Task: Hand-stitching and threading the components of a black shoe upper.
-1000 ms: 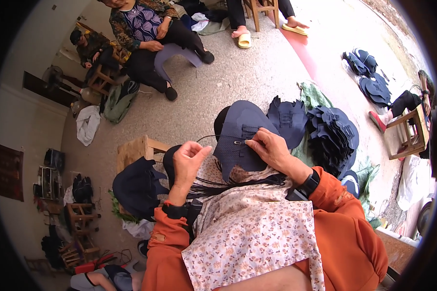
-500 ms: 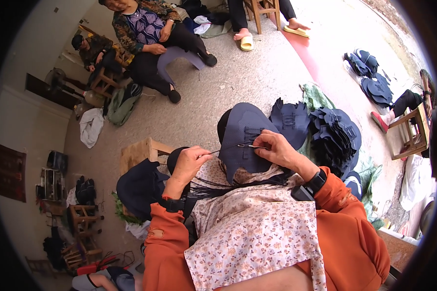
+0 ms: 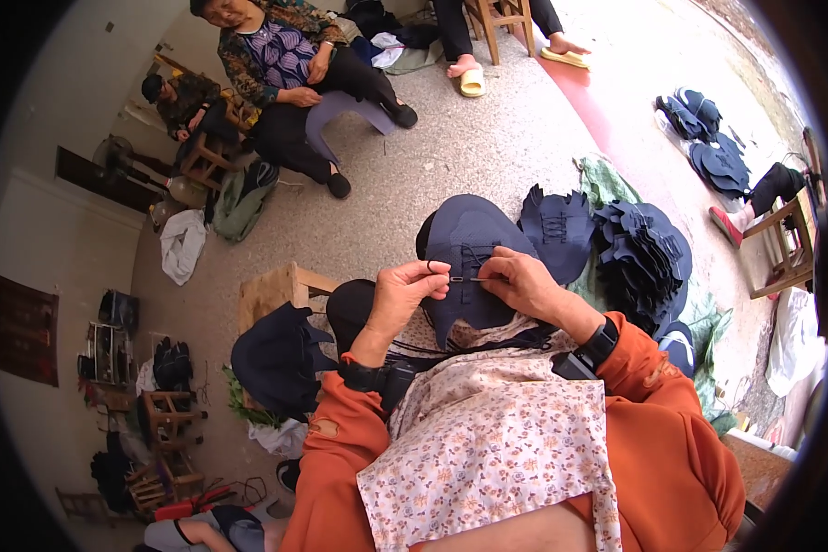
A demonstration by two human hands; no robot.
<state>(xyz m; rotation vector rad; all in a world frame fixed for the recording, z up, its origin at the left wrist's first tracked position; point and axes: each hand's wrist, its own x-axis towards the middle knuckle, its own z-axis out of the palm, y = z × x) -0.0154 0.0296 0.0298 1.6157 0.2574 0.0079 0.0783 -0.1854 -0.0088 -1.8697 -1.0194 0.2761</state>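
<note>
Pinching on the right: the right hand (image 3: 527, 287) has thumb and fingertips closed on the right end of a metal needle (image 3: 470, 279).
Pinching on the left: the left hand (image 3: 401, 294) looks closed on a dark cord (image 3: 437, 266), which makes a small loop at its fingertips.
Needle's axis: roughly level, side to side between the hands, slotted eye to the left.
Eye to cord: the eye sits just beside the left fingertips; whether the cord passes through it, I cannot tell.
Nearer hand: the right grips the needle itself; the left is closest to the eye.
Below the needle: a navy panel (image 3: 469, 221) with lacing across its middle, at the person's lap, beyond the floral apron (image 3: 488, 451).
In the way: left fingers hide part of the cord; loose black laces (image 3: 515, 342) lie near.
Right side: a laced navy piece (image 3: 555, 237), then a navy stack (image 3: 649, 262) by green sheeting (image 3: 605, 184).
Left side: folded navy pieces (image 3: 281, 359), a wooden stool (image 3: 263, 299) behind.
</note>
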